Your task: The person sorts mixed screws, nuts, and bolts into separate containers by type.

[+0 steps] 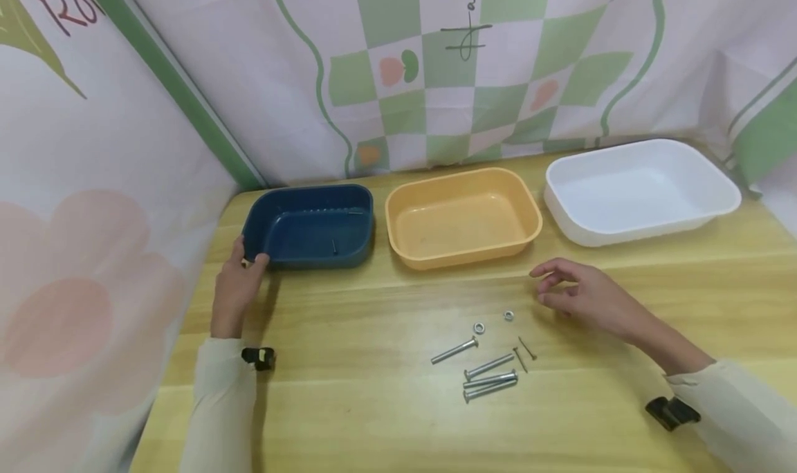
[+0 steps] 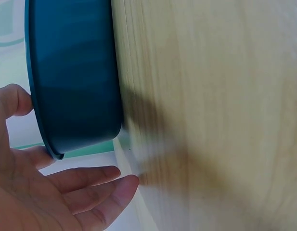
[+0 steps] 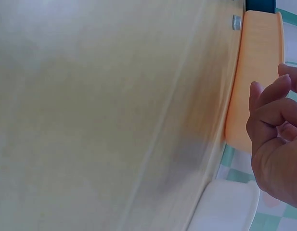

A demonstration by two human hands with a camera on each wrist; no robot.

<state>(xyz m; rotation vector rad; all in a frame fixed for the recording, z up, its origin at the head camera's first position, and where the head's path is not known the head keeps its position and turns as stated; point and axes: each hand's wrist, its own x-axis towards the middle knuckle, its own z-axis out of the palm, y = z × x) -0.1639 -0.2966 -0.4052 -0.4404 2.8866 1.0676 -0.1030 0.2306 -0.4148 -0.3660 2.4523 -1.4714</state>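
At the near left corner of a dark blue plastic tray [image 1: 311, 262], my left hand [image 1: 238, 286] holds the rim with thumb and forefinger. In the left wrist view, its other fingers [image 2: 97, 192] extend below the corner, off the tray. Two small thin screws [image 1: 334, 247] lie inside this tray. My right hand [image 1: 591, 297] hovers over the table in front of the yellow and white trays, fingers loosely bent with nothing in them. Left of it lie two hex nuts [image 1: 508, 316], two thin screws [image 1: 526, 348] and several long silver bolts [image 1: 454, 350].
A yellow tray [image 1: 463, 257] stands in the middle of the row, and a larger white tray [image 1: 647, 234] at the right. All the trays sit along the back of the wooden table [image 1: 349, 404]. Patterned cloth [image 1: 448, 106] hangs behind and at the left side.
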